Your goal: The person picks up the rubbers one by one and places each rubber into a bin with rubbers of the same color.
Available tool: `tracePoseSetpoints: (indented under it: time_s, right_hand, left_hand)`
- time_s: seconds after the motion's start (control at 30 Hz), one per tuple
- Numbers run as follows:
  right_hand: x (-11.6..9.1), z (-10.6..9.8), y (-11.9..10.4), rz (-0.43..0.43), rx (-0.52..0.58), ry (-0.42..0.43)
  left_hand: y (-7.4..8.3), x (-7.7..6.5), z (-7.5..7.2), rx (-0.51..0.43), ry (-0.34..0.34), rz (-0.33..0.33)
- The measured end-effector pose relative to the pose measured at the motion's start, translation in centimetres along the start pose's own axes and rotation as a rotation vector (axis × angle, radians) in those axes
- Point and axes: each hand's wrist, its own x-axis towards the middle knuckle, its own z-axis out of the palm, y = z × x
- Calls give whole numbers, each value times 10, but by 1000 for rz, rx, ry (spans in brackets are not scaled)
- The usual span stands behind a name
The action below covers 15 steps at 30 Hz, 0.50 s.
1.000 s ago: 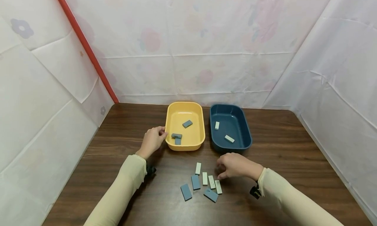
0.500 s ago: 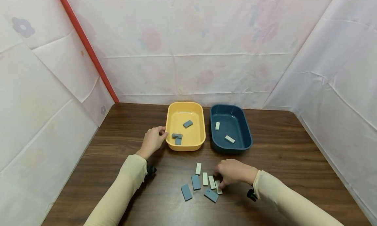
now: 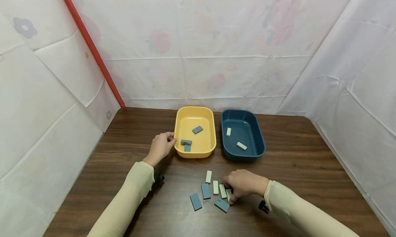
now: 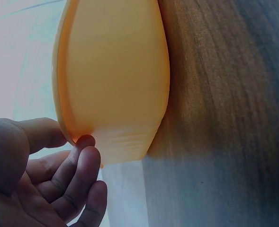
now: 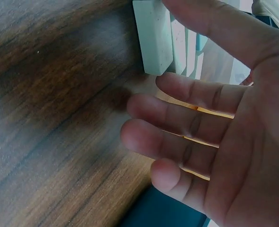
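My left hand (image 3: 161, 147) grips the near-left corner of the yellow tray (image 3: 177, 127); in the left wrist view its thumb and fingers (image 4: 85, 156) pinch the tray's rim (image 4: 63, 113). Three blue blocks (image 3: 197, 129) lie in that tray. My right hand (image 3: 244, 182) is curled over a pale block (image 3: 229, 194) lying on the table, thumb on its near end and fingers on its far end. The right wrist view shows the index fingertip (image 5: 165, 82) touching that pale block (image 5: 153, 38). Beside it lie more pale blocks (image 3: 215, 187) and blue blocks (image 3: 205, 191).
A dark blue tray (image 3: 258, 134) right of the yellow one holds two pale blocks (image 3: 241, 146). The wooden table (image 3: 309, 161) is walled in by white sheeting on three sides, with a red strip (image 3: 92, 51) at the left.
My right hand came down and toward me from in front of the blue tray onto the rightmost pale block and closed round it. The left hand kept still on the yellow tray.
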Motion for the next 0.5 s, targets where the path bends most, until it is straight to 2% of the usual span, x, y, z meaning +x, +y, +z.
tracePoseSetpoints:
  time_s: [0.5]
  right_hand:
    - [0, 5, -3, -12, -35, -8]
  left_hand:
    - [1, 0, 0, -7, -4, -2]
